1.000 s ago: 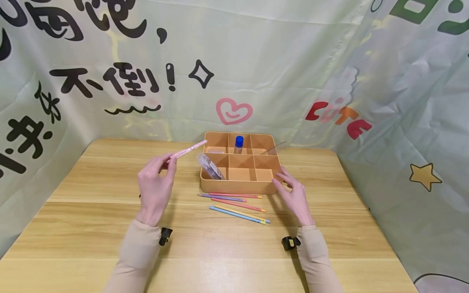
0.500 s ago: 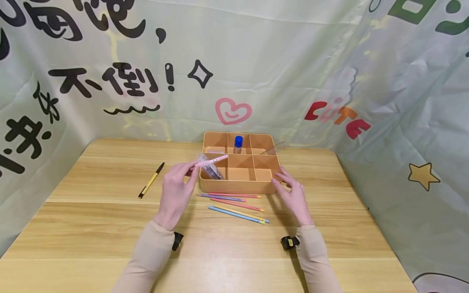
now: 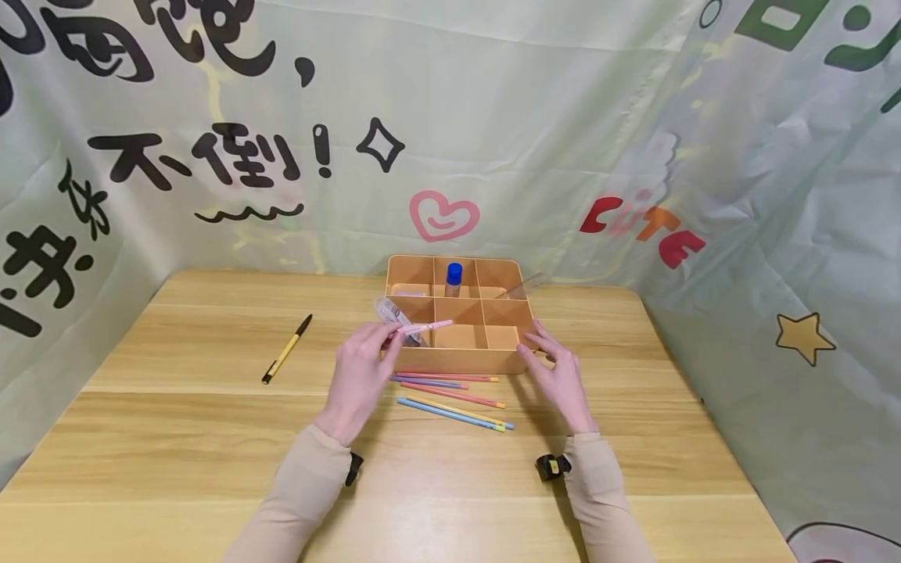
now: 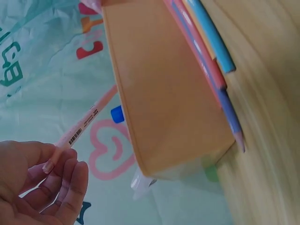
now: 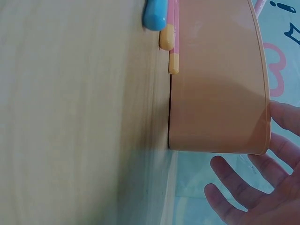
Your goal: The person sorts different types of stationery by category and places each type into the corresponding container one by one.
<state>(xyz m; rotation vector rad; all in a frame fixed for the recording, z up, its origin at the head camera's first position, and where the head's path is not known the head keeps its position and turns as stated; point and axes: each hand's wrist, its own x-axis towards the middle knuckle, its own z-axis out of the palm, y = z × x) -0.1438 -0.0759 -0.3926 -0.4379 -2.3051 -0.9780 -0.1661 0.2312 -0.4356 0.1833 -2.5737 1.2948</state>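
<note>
Head view: left hand [image 3: 360, 375] pinches a slim pink plastic pen [image 3: 432, 326] over a tan plastic six-compartment box [image 3: 464, 361]; right hand [image 3: 559, 381] touches the box's right front corner. Left wrist view: fingers grip the pen's end. Right wrist view: fingers loosely spread

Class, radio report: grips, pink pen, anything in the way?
Left grip pinching pink pen over organizer. Right grip touching organizer's right end. Clear case leaning front-left: possible obstacle.

In left wrist view, the box [image 4: 164, 93] partly hides the pink pen [image 4: 82, 128].
</note>
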